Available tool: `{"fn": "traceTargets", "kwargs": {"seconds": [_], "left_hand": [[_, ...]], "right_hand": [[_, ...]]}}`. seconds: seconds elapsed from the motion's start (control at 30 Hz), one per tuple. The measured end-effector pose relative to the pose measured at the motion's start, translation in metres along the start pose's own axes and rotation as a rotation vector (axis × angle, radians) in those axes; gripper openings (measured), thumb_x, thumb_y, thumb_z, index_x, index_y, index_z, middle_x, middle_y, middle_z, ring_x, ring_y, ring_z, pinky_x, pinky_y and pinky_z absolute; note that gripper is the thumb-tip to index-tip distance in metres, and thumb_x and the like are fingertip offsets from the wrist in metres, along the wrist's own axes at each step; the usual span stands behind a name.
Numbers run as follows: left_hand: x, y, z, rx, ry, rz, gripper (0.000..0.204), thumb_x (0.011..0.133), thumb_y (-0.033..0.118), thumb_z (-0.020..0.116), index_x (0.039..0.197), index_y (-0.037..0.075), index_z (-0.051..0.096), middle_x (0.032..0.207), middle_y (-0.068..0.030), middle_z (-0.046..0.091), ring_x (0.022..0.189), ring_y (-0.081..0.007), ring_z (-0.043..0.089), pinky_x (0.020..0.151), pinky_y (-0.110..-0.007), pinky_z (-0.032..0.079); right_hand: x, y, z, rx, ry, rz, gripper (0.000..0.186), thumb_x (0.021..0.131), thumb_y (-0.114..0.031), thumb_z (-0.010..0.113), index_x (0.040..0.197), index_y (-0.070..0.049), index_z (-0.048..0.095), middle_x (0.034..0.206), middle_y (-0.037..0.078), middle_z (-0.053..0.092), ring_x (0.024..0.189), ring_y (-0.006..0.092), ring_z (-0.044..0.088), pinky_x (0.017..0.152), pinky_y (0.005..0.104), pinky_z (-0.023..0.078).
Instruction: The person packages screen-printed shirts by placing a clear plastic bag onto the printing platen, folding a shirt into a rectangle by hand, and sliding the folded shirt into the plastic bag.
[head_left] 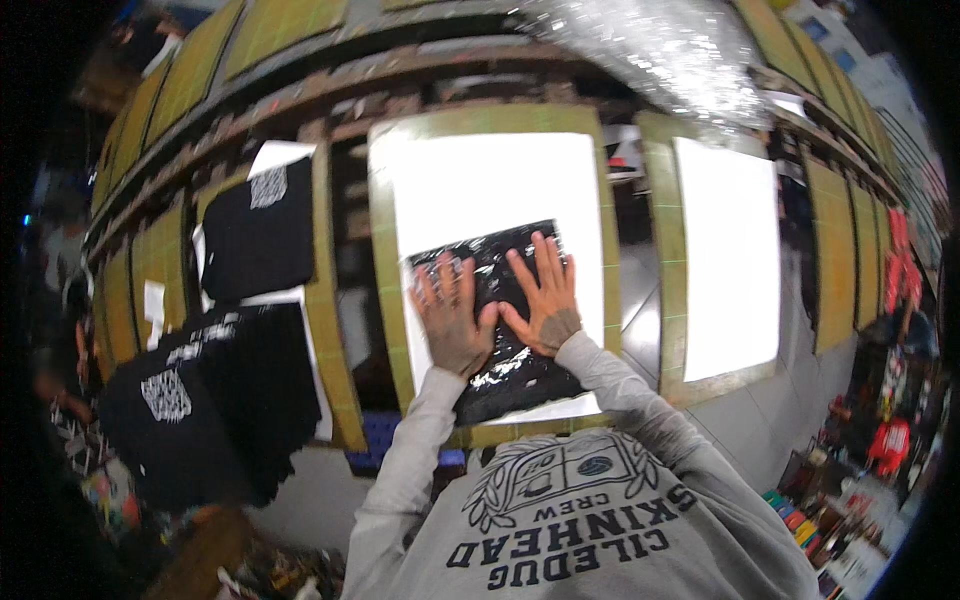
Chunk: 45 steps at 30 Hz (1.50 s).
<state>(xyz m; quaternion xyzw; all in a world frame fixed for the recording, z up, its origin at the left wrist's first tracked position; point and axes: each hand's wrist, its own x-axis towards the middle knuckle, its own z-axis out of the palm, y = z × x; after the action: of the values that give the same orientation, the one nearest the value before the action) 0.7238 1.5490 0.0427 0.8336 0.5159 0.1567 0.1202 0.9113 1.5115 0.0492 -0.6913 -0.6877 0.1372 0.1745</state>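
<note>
A flat black bundle (515, 382) with a glossy, plastic-like surface lies slightly turned on a white sheet (490, 180). My left hand (450, 318) rests flat on its left half, fingers spread. Beside it, my right hand (547, 300) presses flat on the right half, its fingers stretched toward the far edge. The two thumbs come close together near the bundle's middle. Neither hand grips anything. Under the white sheet is a yellow-green board (383, 215), whose rim shows on several sides. What is inside the bundle is hidden.
Black cloth pieces with white square prints lie to the left, one farther (260, 245) and a larger pile nearer (235, 385). Another board with a white sheet (728, 260) stands right. Crumpled clear plastic (665, 60) lies at the far side, and a blue crate (380, 432) sits low near me.
</note>
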Motion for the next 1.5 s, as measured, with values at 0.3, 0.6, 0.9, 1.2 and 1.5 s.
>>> {"fn": "traceTargets", "kwargs": {"seconds": [0.3,0.6,0.9,1.2,1.5], "left_hand": [[-0.091,0.002,-0.017,-0.54,0.181,-0.483,0.097,0.09,0.049,0.078,0.159,0.002,0.029,0.149,-0.0261,0.045,0.137,-0.0391,0.047,0.113,-0.049,0.038],[-0.019,0.031,-0.06,-1.156,-0.025,-0.416,0.056,0.095,0.018,0.078,0.14,-0.004,0.056,0.119,-0.0071,0.065,0.102,-0.0133,0.062,0.089,-0.028,0.05],[0.251,0.288,-0.099,-0.936,-0.22,0.378,0.054,0.092,0.014,0.075,0.142,0.005,0.056,0.119,-0.0135,0.067,0.1,-0.0187,0.067,0.086,-0.033,0.054],[0.196,0.306,0.027,-0.3,-0.078,0.463,0.058,0.092,0.028,0.072,0.143,0.007,0.053,0.127,-0.0208,0.067,0.112,-0.0425,0.066,0.104,-0.054,0.046],[-0.045,0.164,-0.046,-0.294,-0.034,-0.388,0.046,0.095,0.024,0.068,0.137,0.008,0.061,0.135,-0.013,0.066,0.127,-0.0316,0.061,0.12,-0.058,0.029]], "right_hand": [[-0.051,0.025,-0.026,0.487,-0.023,0.802,0.062,0.084,-0.035,0.079,0.135,-0.006,0.058,0.122,0.022,0.066,0.114,0.0372,0.063,0.098,0.0449,0.051],[-0.069,0.051,-0.073,0.848,-0.015,0.571,0.042,0.088,-0.027,0.076,0.118,-0.003,0.06,0.104,0.016,0.067,0.094,0.029,0.067,0.085,0.0412,0.053],[-0.129,0.142,-0.23,1.653,0.875,0.56,0.045,0.095,0.001,0.067,0.137,-0.002,0.051,0.119,0.01,0.069,0.102,0.0186,0.068,0.085,0.0331,0.058],[-0.159,0.347,-0.117,1.485,0.944,1.093,0.043,0.093,-0.002,0.072,0.128,-0.017,0.052,0.119,0.007,0.069,0.103,0.0248,0.07,0.081,0.0404,0.058],[-0.09,0.314,-0.263,0.633,0.418,0.82,0.026,0.096,-0.023,0.073,0.087,0.0,0.067,0.075,0.01,0.072,0.06,0.0136,0.065,0.054,0.0323,0.049]]}}
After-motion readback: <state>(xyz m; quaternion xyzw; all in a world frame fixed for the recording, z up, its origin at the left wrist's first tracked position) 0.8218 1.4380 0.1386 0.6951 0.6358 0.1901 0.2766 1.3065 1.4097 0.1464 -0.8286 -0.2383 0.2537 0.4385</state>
